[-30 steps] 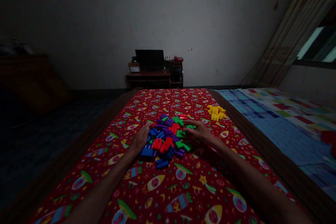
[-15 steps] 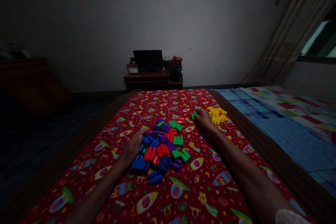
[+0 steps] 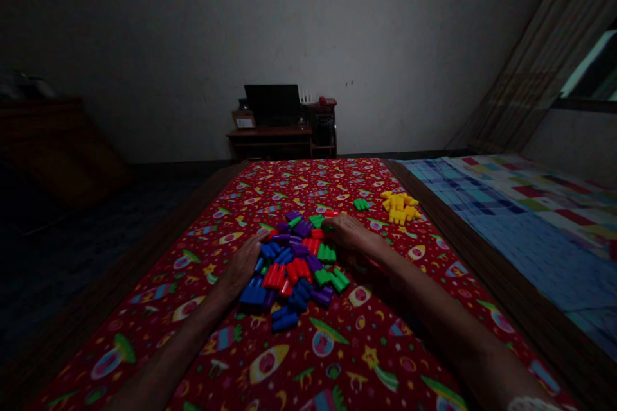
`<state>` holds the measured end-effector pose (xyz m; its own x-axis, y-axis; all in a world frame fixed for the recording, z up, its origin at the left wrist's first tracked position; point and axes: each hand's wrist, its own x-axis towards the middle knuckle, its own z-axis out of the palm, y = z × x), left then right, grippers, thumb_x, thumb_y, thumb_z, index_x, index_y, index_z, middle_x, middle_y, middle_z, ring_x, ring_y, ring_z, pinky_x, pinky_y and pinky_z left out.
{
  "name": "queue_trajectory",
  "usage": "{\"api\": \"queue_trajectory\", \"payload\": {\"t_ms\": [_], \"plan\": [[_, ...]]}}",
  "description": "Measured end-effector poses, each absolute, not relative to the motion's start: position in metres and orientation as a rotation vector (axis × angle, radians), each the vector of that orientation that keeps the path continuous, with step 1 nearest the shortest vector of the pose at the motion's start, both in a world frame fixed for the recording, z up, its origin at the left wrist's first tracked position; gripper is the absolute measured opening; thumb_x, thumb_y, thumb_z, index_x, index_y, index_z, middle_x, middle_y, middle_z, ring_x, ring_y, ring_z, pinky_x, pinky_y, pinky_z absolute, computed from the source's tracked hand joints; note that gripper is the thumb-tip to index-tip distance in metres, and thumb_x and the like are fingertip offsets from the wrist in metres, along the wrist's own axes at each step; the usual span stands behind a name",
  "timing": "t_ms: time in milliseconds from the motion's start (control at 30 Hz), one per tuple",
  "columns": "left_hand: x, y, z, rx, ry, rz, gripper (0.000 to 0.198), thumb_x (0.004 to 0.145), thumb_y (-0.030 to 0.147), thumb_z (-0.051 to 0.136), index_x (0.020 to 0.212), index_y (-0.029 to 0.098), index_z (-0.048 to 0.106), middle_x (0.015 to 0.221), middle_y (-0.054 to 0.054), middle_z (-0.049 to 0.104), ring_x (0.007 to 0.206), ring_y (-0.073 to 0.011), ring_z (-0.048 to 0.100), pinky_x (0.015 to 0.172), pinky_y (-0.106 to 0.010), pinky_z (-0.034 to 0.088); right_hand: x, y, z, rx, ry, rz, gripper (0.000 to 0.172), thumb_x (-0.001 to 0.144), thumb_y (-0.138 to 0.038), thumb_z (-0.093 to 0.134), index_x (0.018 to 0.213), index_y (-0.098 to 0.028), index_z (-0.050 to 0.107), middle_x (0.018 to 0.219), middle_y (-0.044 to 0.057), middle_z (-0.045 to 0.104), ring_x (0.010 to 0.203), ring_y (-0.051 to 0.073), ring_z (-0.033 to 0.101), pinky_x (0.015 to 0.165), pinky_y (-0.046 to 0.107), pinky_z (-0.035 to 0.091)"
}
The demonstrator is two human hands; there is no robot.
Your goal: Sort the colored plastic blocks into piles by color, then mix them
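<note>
A mixed pile of plastic building blocks, with red blocks (image 3: pixel 274 276), blue blocks (image 3: pixel 254 293), purple blocks (image 3: pixel 322 296) and green blocks (image 3: pixel 326 253), lies on a red patterned cloth (image 3: pixel 270 366). My left hand (image 3: pixel 243 261) rests against the pile's left edge, fingers stretched out and holding nothing. At the pile's upper right, my right hand (image 3: pixel 351 234) bends its fingers down over the blocks beside a red one; its fingertips and whatever they grip are hidden. A single green block (image 3: pixel 360 204) lies apart, just left of a heap of yellow blocks (image 3: pixel 400 207).
Dark brown borders (image 3: pixel 424 205) flank the cloth. Right of it spreads a blue checked sheet (image 3: pixel 477 231). By the far wall stands a small desk (image 3: pixel 270 133) with a black screen (image 3: pixel 272 103) and a red telephone (image 3: pixel 328 101). A wooden cabinet (image 3: pixel 53 141) is at the left.
My right hand has let go of a green block beside the yellow heap and moved left and nearer to the mixed pile. My left hand has stayed at the pile's edge.
</note>
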<state>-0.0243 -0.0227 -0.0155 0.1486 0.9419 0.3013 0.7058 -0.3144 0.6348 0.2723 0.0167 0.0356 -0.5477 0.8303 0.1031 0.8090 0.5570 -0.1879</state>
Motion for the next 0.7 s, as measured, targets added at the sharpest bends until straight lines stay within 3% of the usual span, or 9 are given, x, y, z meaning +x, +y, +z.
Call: {"api": "queue_trajectory", "payload": {"t_ms": [167, 333, 433, 567, 700], "plan": [[-0.024, -0.022, -0.019, 2.069, 1.579, 1.013, 0.065, 0.089, 0.058, 0.023, 0.123, 0.017, 0.06, 0.132, -0.01, 0.061, 0.127, -0.026, 0.052, 0.112, -0.044, 0.036, 0.302, 0.03, 0.049, -1.61, -2.398, 0.142, 0.022, 0.085, -0.015, 0.051, 0.096, -0.014, 0.07, 0.088, 0.009, 0.071, 0.077, 0.016, 0.062, 0.061, 0.023, 0.032], [-0.024, -0.024, -0.016, 2.062, 1.561, 0.991, 0.063, 0.09, 0.056, 0.024, 0.125, 0.016, 0.058, 0.134, -0.009, 0.06, 0.129, -0.0244, 0.05, 0.114, -0.042, 0.032, 0.335, 0.041, 0.041, -1.893, -2.118, 0.081, 0.023, 0.087, -0.025, 0.052, 0.096, -0.015, 0.072, 0.094, 0.011, 0.072, 0.087, 0.021, 0.064, 0.065, 0.025, 0.039], [-0.024, -0.024, -0.015, 2.084, 1.56, 0.967, 0.064, 0.089, 0.056, 0.024, 0.124, 0.016, 0.059, 0.135, -0.01, 0.058, 0.129, -0.0252, 0.05, 0.114, -0.043, 0.033, 0.345, 0.043, 0.029, -1.959, -2.009, -0.009, 0.027, 0.086, -0.026, 0.057, 0.107, -0.016, 0.07, 0.104, 0.014, 0.071, 0.099, 0.026, 0.063, 0.077, 0.029, 0.044], [-0.024, -0.024, -0.016, 2.087, 1.565, 0.981, 0.064, 0.09, 0.054, 0.023, 0.125, 0.014, 0.058, 0.133, -0.011, 0.06, 0.129, -0.025, 0.05, 0.114, -0.043, 0.033, 0.341, 0.045, 0.027, -1.8, -1.963, -0.123, 0.037, 0.087, -0.022, 0.054, 0.122, -0.013, 0.063, 0.124, 0.017, 0.063, 0.115, 0.029, 0.057, 0.094, 0.036, 0.043], [-0.025, -0.023, -0.018, 2.092, 1.567, 0.982, 0.063, 0.091, 0.054, 0.023, 0.126, 0.014, 0.058, 0.134, -0.011, 0.059, 0.128, -0.0249, 0.05, 0.114, -0.043, 0.033, 0.309, 0.044, 0.029, -1.375, -2.237, 0.03, 0.042, 0.087, -0.016, 0.052, 0.129, -0.014, 0.058, 0.128, 0.015, 0.061, 0.118, 0.024, 0.056, 0.098, 0.035, 0.044]]}}
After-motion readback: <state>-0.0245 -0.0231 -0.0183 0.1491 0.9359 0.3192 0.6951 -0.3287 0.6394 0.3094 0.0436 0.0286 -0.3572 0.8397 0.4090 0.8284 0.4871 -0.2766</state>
